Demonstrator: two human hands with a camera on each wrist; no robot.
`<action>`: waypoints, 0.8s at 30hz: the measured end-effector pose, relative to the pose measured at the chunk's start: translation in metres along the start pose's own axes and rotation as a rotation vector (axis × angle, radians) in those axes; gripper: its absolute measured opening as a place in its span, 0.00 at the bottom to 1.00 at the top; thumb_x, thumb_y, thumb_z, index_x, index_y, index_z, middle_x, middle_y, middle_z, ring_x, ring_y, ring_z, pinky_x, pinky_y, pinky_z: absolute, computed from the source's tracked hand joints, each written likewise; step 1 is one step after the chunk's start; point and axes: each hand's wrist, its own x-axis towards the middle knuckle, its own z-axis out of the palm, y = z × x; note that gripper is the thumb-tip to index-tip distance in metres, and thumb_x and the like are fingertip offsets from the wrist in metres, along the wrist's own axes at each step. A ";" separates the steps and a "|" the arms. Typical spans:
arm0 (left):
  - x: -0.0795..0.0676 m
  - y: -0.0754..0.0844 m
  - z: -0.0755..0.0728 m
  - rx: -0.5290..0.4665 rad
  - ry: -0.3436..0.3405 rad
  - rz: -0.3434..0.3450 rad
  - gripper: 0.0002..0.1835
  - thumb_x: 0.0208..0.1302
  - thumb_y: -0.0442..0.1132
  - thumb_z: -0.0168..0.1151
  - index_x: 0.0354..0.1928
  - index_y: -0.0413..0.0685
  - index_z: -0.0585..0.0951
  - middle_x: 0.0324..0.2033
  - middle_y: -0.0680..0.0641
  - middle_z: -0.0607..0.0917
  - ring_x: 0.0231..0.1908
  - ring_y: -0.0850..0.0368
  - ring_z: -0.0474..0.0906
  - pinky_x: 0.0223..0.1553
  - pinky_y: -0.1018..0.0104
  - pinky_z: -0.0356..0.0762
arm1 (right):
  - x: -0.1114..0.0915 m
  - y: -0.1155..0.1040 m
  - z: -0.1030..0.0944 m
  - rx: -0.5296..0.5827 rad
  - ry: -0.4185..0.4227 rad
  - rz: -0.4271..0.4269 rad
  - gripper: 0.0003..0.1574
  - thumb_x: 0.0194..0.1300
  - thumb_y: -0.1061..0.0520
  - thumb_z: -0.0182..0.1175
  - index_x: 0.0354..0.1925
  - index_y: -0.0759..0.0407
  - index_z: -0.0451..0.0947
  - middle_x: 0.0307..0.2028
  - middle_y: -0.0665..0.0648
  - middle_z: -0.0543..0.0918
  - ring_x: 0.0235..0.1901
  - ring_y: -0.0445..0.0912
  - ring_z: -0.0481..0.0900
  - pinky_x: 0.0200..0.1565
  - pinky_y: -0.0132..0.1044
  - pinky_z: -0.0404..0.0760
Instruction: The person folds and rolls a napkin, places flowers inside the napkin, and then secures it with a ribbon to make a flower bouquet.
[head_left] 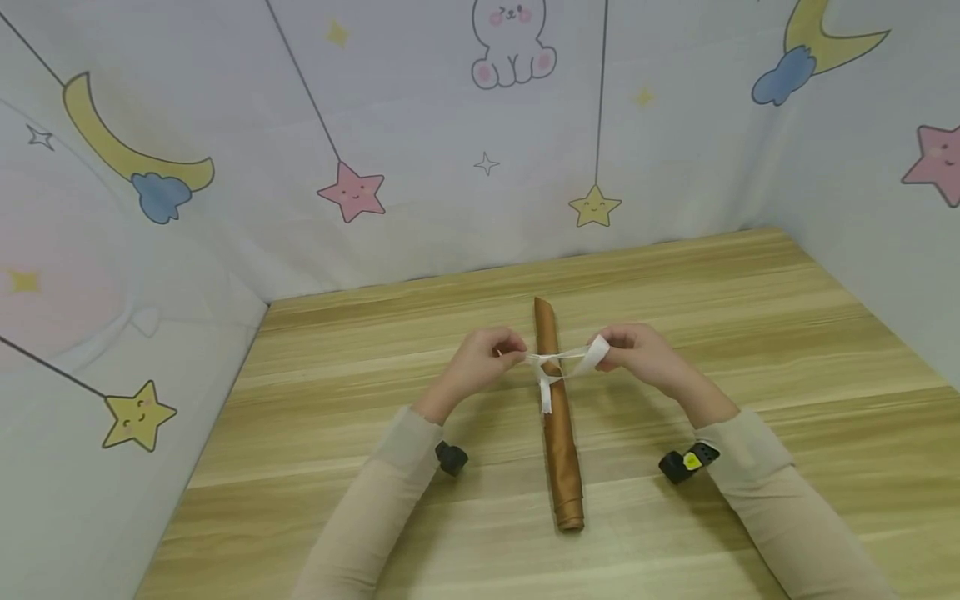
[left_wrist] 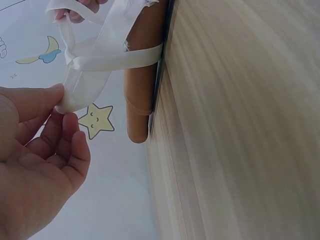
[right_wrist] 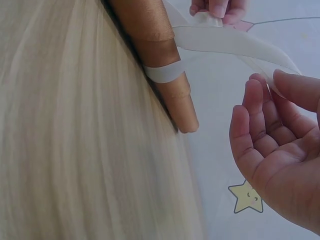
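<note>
A roll of brown satin-like cloth (head_left: 564, 458) lies lengthwise on the table, pointing away from me. A white ribbon (left_wrist: 120, 61) goes round the roll and crosses in a knot above it. My left hand (head_left: 486, 360) pinches a loop of the ribbon between thumb and fingertips, to the left of the roll. On the right side my right hand (head_left: 647, 357) pinches another part of the ribbon (right_wrist: 230, 41), its other fingers loosely curled. The ribbon stretches between both hands over the roll. One frayed ribbon end (head_left: 546, 398) hangs down along the cloth.
The wood-grain table (head_left: 337, 433) extends on both sides of the roll. A pale curtain (head_left: 450, 208) printed with stars and moons stands behind the table and at its sides. Black wrist cameras (head_left: 452, 458) sit under both sleeves.
</note>
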 end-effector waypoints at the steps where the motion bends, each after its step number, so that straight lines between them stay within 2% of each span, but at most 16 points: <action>1: 0.000 0.000 0.000 0.004 0.003 0.001 0.05 0.66 0.34 0.60 0.39 0.40 0.83 0.34 0.47 0.84 0.35 0.58 0.77 0.38 0.68 0.75 | -0.001 0.001 -0.001 -0.002 -0.001 0.001 0.14 0.70 0.64 0.52 0.49 0.73 0.76 0.44 0.63 0.83 0.37 0.43 0.81 0.48 0.47 0.79; 10: -0.002 -0.001 -0.002 0.010 0.013 0.011 0.06 0.67 0.33 0.59 0.41 0.39 0.82 0.37 0.45 0.85 0.38 0.55 0.78 0.40 0.66 0.77 | -0.005 0.003 -0.005 0.048 0.008 -0.003 0.17 0.69 0.65 0.49 0.51 0.77 0.73 0.39 0.59 0.82 0.35 0.40 0.81 0.45 0.37 0.80; 14: -0.002 -0.002 -0.002 -0.009 0.015 0.005 0.07 0.67 0.33 0.58 0.42 0.37 0.81 0.38 0.45 0.84 0.39 0.53 0.79 0.44 0.63 0.78 | -0.006 0.004 -0.006 0.060 0.016 0.014 0.17 0.70 0.65 0.48 0.50 0.78 0.73 0.39 0.60 0.83 0.36 0.41 0.80 0.45 0.38 0.80; 19: -0.004 -0.003 -0.003 -0.005 0.037 0.008 0.08 0.67 0.32 0.57 0.44 0.35 0.80 0.39 0.45 0.83 0.41 0.53 0.79 0.46 0.61 0.78 | -0.008 0.007 -0.009 0.025 0.031 0.045 0.18 0.74 0.60 0.48 0.50 0.75 0.75 0.42 0.63 0.84 0.40 0.41 0.80 0.46 0.38 0.77; 24: -0.004 -0.003 -0.004 -0.031 0.032 0.009 0.09 0.67 0.32 0.58 0.46 0.35 0.80 0.41 0.44 0.83 0.42 0.52 0.79 0.46 0.60 0.78 | -0.010 0.011 -0.011 0.029 0.023 0.047 0.18 0.73 0.63 0.48 0.50 0.77 0.73 0.43 0.66 0.83 0.37 0.41 0.80 0.46 0.37 0.78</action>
